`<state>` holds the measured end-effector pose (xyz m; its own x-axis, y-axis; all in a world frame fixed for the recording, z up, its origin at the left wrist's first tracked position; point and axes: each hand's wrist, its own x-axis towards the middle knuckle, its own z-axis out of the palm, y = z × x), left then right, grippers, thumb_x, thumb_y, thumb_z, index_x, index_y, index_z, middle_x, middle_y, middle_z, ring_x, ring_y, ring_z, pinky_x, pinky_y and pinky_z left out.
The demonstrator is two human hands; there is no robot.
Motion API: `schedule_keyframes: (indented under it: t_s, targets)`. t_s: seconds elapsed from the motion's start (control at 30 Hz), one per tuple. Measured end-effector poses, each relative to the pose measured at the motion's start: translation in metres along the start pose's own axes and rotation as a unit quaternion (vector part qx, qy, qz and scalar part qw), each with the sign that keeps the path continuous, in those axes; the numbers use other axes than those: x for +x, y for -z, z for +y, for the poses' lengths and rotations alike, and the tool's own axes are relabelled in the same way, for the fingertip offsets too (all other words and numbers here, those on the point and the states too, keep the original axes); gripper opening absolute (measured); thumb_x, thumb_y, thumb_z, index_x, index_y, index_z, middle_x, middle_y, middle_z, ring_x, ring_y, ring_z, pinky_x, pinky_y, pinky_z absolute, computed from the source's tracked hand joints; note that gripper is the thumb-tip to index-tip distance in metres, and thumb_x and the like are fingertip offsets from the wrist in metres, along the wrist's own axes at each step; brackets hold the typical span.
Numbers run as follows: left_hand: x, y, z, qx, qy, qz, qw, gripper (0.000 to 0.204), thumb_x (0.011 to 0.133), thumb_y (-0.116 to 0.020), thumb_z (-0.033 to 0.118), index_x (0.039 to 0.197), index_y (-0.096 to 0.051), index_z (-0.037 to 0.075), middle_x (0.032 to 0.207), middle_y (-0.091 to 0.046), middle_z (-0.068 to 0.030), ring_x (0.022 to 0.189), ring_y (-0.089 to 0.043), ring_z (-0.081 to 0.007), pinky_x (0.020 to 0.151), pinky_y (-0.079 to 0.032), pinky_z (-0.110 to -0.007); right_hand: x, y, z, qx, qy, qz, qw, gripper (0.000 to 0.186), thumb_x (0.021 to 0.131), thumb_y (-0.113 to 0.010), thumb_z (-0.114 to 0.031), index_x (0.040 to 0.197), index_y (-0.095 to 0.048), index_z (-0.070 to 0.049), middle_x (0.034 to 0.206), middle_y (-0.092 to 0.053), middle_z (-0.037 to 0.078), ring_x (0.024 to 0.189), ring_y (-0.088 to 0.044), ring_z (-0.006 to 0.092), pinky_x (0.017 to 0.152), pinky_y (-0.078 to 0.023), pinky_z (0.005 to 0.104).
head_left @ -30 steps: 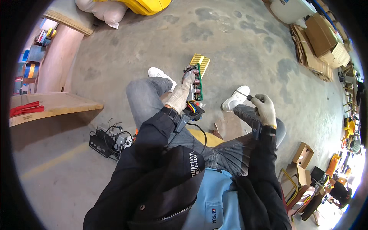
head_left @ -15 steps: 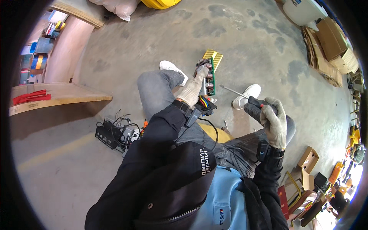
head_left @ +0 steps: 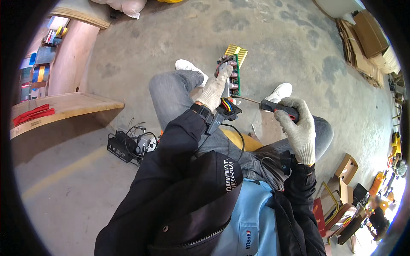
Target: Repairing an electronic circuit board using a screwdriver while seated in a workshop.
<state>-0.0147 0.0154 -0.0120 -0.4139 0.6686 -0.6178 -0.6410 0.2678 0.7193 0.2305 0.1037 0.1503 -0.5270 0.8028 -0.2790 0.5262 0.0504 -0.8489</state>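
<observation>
In a knit glove, my left hand point(head_left: 219, 82) grips a green circuit board point(head_left: 237, 77) with several round components along it. A ribbed gold metal casing point(head_left: 241, 53) shows just beyond the board's far end. Coloured wires point(head_left: 227, 105) and a black end piece point(head_left: 234, 113) hang at the near end, by my left wrist. My gloved right hand point(head_left: 299, 121) is closed round the dark red-and-black handle of a screwdriver point(head_left: 279, 108). Its shaft points left, with the tip at the near end of the board; whether it touches there I cannot tell.
A black box with tangled cables point(head_left: 124, 147) lies on the floor at left, below a wooden shelf point(head_left: 77, 109) bearing red cloth point(head_left: 35, 114). Flattened cardboard point(head_left: 363, 59) leans at far right. An open carton point(head_left: 347, 167), chairs and a person point(head_left: 378, 219) are at lower right.
My right hand has moved left and slightly down, turning the screwdriver so its tip has come from the right of the board to its near end. The left hand keeps its hold.
</observation>
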Motion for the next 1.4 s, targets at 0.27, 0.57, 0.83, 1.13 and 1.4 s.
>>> schedule_keyframes:
  t_s: [0.27, 0.57, 0.83, 1.13, 1.4]
  targets:
    - [-0.007, -0.004, 0.006, 0.005, 0.01, -0.022, 1.0, 0.059, 0.096, -0.072, 0.062, 0.142, -0.059, 0.027, 0.123, -0.065, -0.0036, 0.1, -0.065, -0.0232, 0.07, -0.065, -0.056, 0.003, 0.0, 0.002, -0.035, 0.013, -0.012, 0.999, 0.033, 0.09, -0.079, -0.013, 0.12, -0.069, -0.005, 0.104, -0.075, 0.01, 0.096, -0.07, 0.017, 0.092, -0.054, 0.0309]
    - [-0.007, -0.006, 0.007, 0.04, -0.006, -0.007, 0.999, 0.042, 0.099, -0.072, 0.051, 0.135, -0.065, 0.029, 0.113, -0.068, -0.0021, 0.088, -0.068, -0.0197, 0.067, -0.062, -0.046, 0.004, -0.004, -0.004, -0.054, 0.059, -0.021, 0.997, 0.032, 0.091, -0.079, -0.01, 0.12, -0.068, -0.002, 0.104, -0.075, 0.01, 0.095, -0.071, 0.016, 0.091, -0.055, 0.0301]
    - [-0.003, -0.004, 0.004, 0.047, -0.007, -0.001, 0.999, 0.038, 0.1, -0.072, 0.049, 0.132, -0.068, 0.03, 0.114, -0.069, -0.0017, 0.086, -0.069, -0.0188, 0.069, -0.06, -0.04, 0.005, -0.006, -0.01, -0.099, 0.117, -0.004, 0.988, 0.031, 0.094, -0.079, -0.014, 0.12, -0.067, -0.002, 0.103, -0.075, 0.014, 0.096, -0.073, 0.0236, 0.089, -0.056, 0.0336]
    - [-0.005, -0.004, 0.005, 0.047, -0.025, -0.003, 0.999, 0.04, 0.099, -0.073, 0.049, 0.132, -0.07, 0.026, 0.109, -0.07, -0.0026, 0.082, -0.069, -0.0166, 0.069, -0.06, -0.037, 0.007, -0.004, -0.011, -0.115, 0.121, -0.013, 0.986, 0.037, 0.094, -0.078, -0.012, 0.126, -0.063, -0.002, 0.108, -0.071, 0.014, 0.096, -0.071, 0.0262, 0.088, -0.056, 0.035]
    - [-0.005, -0.005, 0.006, 0.056, -0.019, -0.004, 0.998, 0.04, 0.098, -0.074, 0.049, 0.13, -0.071, 0.024, 0.109, -0.07, -0.0031, 0.081, -0.069, -0.016, 0.07, -0.06, -0.036, 0.023, -0.007, 0.001, -0.115, 0.144, -0.011, 0.983, 0.04, 0.094, -0.077, -0.011, 0.13, -0.06, -0.003, 0.103, -0.067, 0.016, 0.097, -0.072, 0.029, 0.087, -0.057, 0.0361]
